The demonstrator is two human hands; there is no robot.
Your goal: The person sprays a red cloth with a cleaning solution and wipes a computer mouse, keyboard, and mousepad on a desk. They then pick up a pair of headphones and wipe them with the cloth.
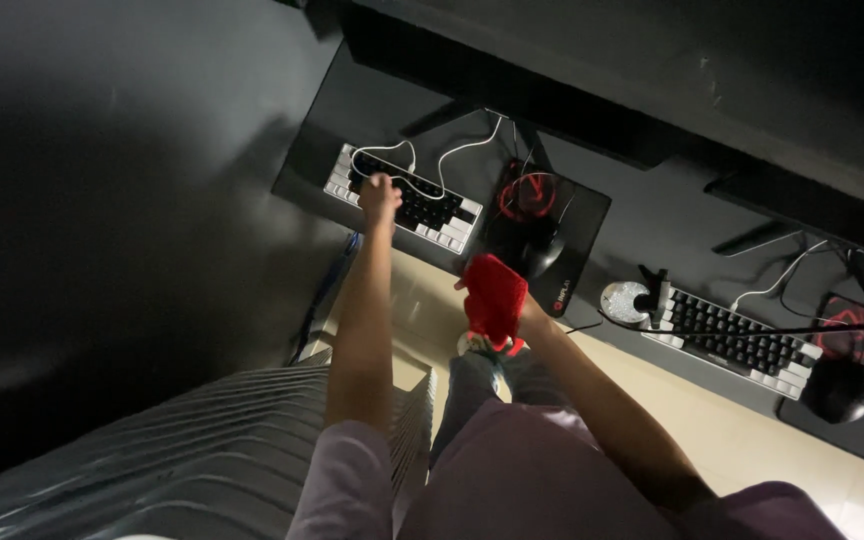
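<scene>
dark desk (372, 100), keyboard (404, 197), red cloth (495, 293)

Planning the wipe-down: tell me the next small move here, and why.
Probably bring the red cloth in the right hand up to the keyboard: the left hand already grips its near edge, and the cloth hangs short of the desk.

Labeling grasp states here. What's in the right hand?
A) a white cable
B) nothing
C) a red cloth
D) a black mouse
C: the right hand is closed around a red cloth, held in front of the desk edge, while the left hand reaches onto the black-and-white keyboard; the black mouse sits untouched on its pad.
</scene>
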